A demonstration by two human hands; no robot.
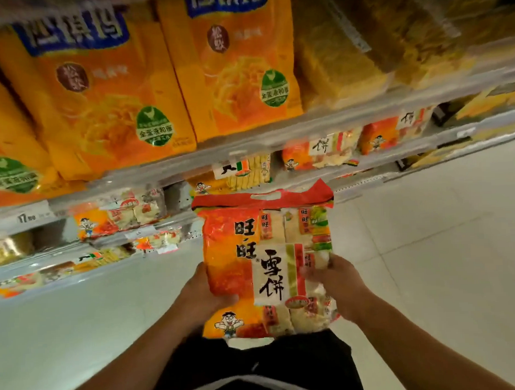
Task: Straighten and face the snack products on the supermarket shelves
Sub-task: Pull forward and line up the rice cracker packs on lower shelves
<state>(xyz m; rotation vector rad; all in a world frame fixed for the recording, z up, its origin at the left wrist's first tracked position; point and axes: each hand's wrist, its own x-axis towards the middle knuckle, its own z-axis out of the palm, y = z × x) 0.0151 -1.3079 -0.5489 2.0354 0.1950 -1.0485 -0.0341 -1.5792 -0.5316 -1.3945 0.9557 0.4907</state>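
Orange-red plastic rice cracker bag [267, 264], held upright off the shelves in front of the person's waist, front label facing up toward the camera. Left hand [208, 295] grips the bag's left edge, thumb curled over the front; right hand [338, 288] grips the right edge, fingers wrapped round it. Matching bags lie on the lower shelves [307, 152] beyond, some tilted. Above, tall orange packs [237, 67] stand in a row, faces forward. Judgement: the bag looks ready to go back into a gap. To do it well: keep both grips low and light so the crackers don't crush, set it square to the shelf lip, label outward, flush with its neighbours.
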